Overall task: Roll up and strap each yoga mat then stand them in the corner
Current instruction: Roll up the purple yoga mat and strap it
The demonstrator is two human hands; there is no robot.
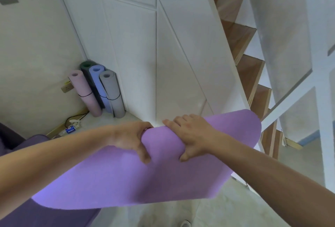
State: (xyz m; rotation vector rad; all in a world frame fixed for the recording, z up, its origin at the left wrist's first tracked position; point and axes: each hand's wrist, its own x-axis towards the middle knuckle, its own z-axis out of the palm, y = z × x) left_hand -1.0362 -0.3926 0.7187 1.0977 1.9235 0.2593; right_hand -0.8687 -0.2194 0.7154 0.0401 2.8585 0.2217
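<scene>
- A lilac-purple foam yoga mat (126, 181), matte and unrolled, hangs as a broad curved sheet at mid-frame above the pale floor (235, 212).
- The left hand (129, 139) and right hand (192, 134) each clamp its bent top edge, fingers over and thumbs on the near face. The hands are side by side, not touching.
- At ten o'clock, four rolled mats (112, 92) stand in the corner: pink, dark green, blue and grey. Thin dark straps show on the pink and grey ones.

White panelled cupboard doors (134, 54) run beneath a wooden staircase (252, 67) with a white railing (321, 118), while a wall socket (66, 87) sits above a power strip (71, 129) and its black cable (73, 117) on the pale floor (235, 208).
</scene>
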